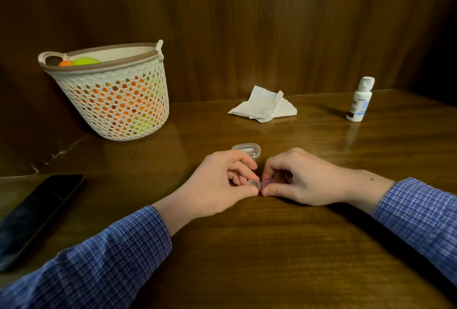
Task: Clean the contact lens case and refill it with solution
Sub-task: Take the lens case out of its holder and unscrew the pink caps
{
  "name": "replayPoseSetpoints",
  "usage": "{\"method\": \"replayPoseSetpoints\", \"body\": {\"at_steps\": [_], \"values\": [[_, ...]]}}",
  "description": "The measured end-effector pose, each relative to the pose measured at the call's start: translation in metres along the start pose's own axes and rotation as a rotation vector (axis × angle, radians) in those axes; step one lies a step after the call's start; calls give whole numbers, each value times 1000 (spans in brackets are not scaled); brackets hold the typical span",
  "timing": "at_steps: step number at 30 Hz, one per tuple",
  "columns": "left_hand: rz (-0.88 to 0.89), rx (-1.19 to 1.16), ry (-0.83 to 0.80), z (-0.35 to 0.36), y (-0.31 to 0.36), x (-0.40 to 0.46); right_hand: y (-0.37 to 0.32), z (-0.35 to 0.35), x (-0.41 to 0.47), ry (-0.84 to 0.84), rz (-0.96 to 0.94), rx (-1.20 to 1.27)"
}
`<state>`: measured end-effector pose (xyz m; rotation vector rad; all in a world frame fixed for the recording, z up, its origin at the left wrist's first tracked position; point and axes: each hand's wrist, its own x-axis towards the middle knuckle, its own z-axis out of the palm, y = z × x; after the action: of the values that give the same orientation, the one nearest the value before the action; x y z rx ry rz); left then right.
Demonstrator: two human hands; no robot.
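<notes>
Fingers [247,174] of L hand [217,185] and R hand [304,182] curl narrow, pinching small lens case [258,183] between them; clear lid [247,149] just behind L hand.

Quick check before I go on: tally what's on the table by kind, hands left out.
Basket: 1
Tissue: 1
Solution bottle: 1
Clear plastic box: 1
Lens case, held between both hands: 1
Phone: 1
Total: 6
</notes>
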<state>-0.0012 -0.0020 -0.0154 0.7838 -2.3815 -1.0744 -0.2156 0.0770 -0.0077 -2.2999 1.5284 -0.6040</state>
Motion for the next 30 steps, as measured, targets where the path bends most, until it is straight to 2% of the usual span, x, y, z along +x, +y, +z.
{"method": "replayPoseSetpoints", "body": {"at_steps": [10, 15, 21, 30], "values": [[15, 7, -7, 1, -2, -1, 12, -5, 5, -54, -79, 44], [36, 1, 28, 2, -3, -1, 9, 2, 0, 57, -37, -38], [29, 12, 17, 1, -2, -1, 4, 7, -4, 126, 3, -13], [14, 1, -33, 0, -1, -1, 8, -1, 1, 29, -60, 42]]}}
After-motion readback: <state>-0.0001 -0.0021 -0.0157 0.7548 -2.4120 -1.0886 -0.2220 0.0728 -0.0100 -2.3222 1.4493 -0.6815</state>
